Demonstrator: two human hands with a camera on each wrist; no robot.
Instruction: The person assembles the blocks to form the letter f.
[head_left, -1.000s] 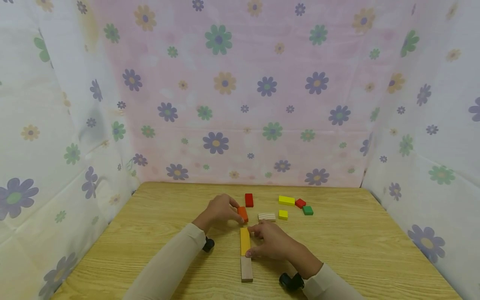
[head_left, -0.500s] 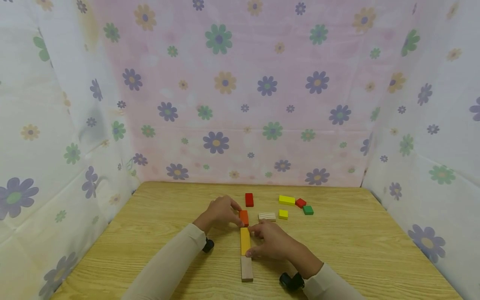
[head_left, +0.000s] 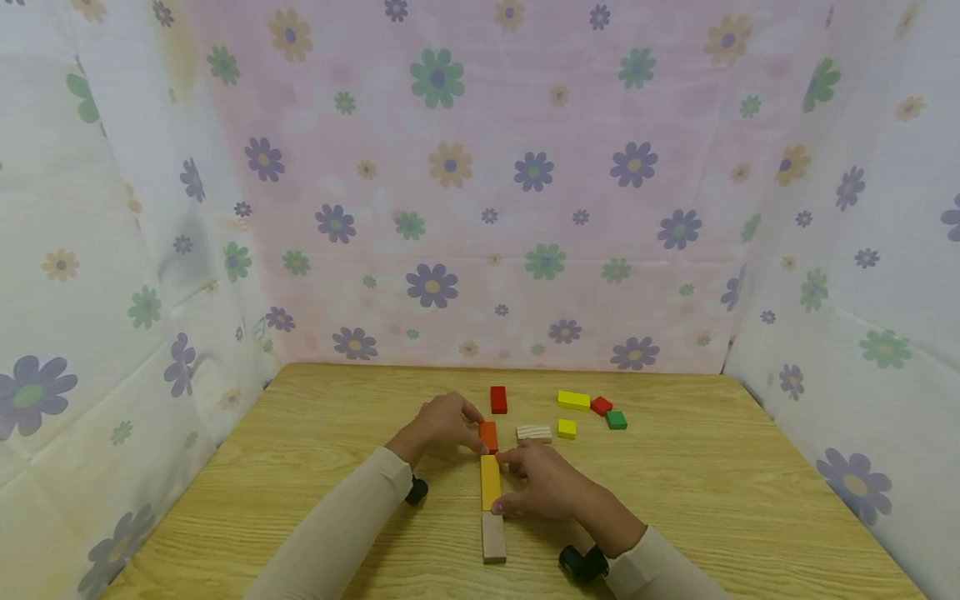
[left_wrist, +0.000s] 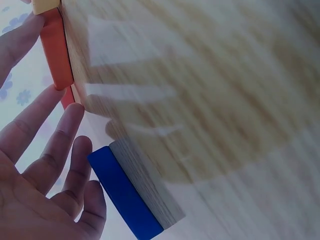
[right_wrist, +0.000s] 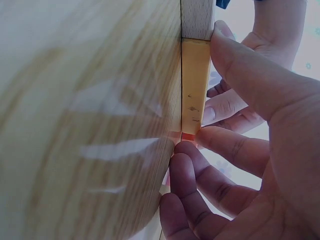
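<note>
On the wooden table (head_left: 300,467) three blocks lie end to end in a line running from 6 to 12 o'clock: a plain wooden block (head_left: 492,537) nearest the person, a long yellow block (head_left: 490,481) touching its far end, and an orange block (head_left: 488,437) touching the far end of the yellow one. The left hand (head_left: 438,427) sits at 9 o'clock of the orange block, its fingers straight and spread, with fingertips (left_wrist: 47,95) pressing against that block's side and end rather than curling round it. The right hand (head_left: 547,483) lies at 3 o'clock of the yellow block; its thumb (right_wrist: 240,65) rests along the block's near part and its forefinger touches the far end by the orange joint, so the block is lightly pinched along its side. Beyond the line, at 12 o'clock, stands a red block (head_left: 498,399). At 1 to 2 o'clock lie a pale striped block (head_left: 534,433), a small yellow cube (head_left: 566,428), a yellow bar (head_left: 573,401), a small red block (head_left: 601,406) and a green block (head_left: 616,420), well apart from both hands.
</note>
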